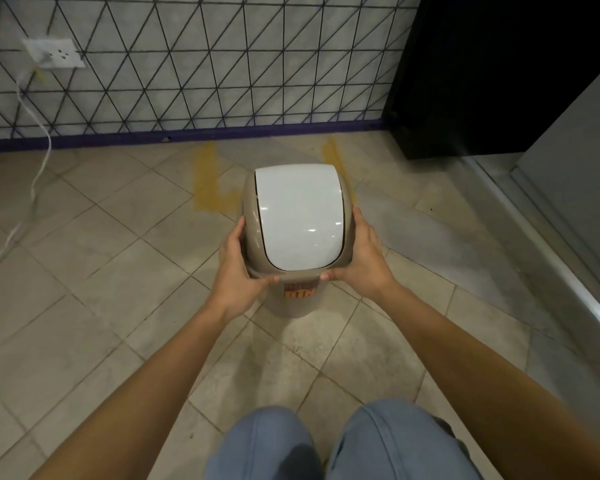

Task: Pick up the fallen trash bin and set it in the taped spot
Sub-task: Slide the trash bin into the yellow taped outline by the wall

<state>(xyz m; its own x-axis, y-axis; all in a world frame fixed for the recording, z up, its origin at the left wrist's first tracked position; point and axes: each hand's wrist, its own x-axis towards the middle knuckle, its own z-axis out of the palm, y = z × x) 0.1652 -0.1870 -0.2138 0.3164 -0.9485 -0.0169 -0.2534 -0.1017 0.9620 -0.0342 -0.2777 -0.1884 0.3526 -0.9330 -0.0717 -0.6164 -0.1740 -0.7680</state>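
The trash bin is beige with a white swing lid and an orange label on its front. It is upright, seen from above. My left hand grips the left side of its top rim, and my right hand grips the right side. Yellow tape marks outline a spot on the tiled floor just beyond and partly under the bin; a second yellow strip shows at the bin's far right. Whether the bin's base touches the floor is hidden.
A patterned wall with a purple skirting runs behind the taped spot. A white socket with a white cable is at the left. A black cabinet and a metal floor rail stand at the right. My knees show at the bottom.
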